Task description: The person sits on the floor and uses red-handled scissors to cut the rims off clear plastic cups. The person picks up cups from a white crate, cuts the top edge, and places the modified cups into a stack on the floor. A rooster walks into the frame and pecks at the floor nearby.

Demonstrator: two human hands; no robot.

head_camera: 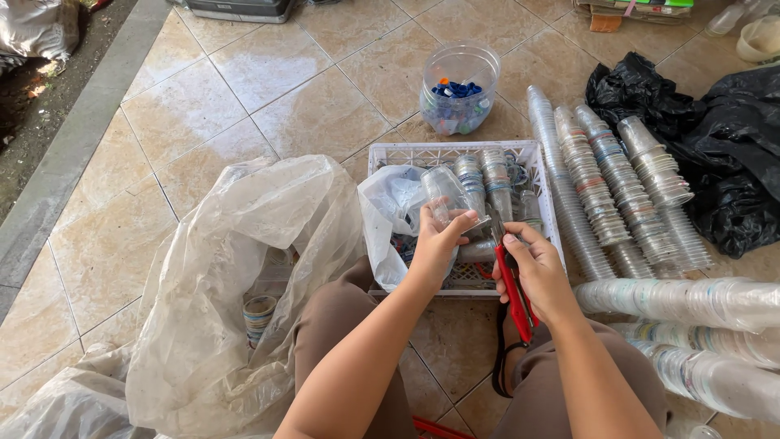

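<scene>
Clear plastic cup (443, 195) gripped tight in left hand (439, 244); right hand (532, 272) closed round red-handled cutters (512, 289), over the white crate (455, 151).

Crate (455, 151) ahead, jar (460, 88) behind it, bag (236, 268) left, stacked cups (617, 195) right.

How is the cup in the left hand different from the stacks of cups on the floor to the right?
The cup is single and held up over the white crate by the left hand; the stacks hold many nested cups lying on the tiled floor. The stacks form long ribbed rows; the cup is short. Both are clear plastic.
</scene>
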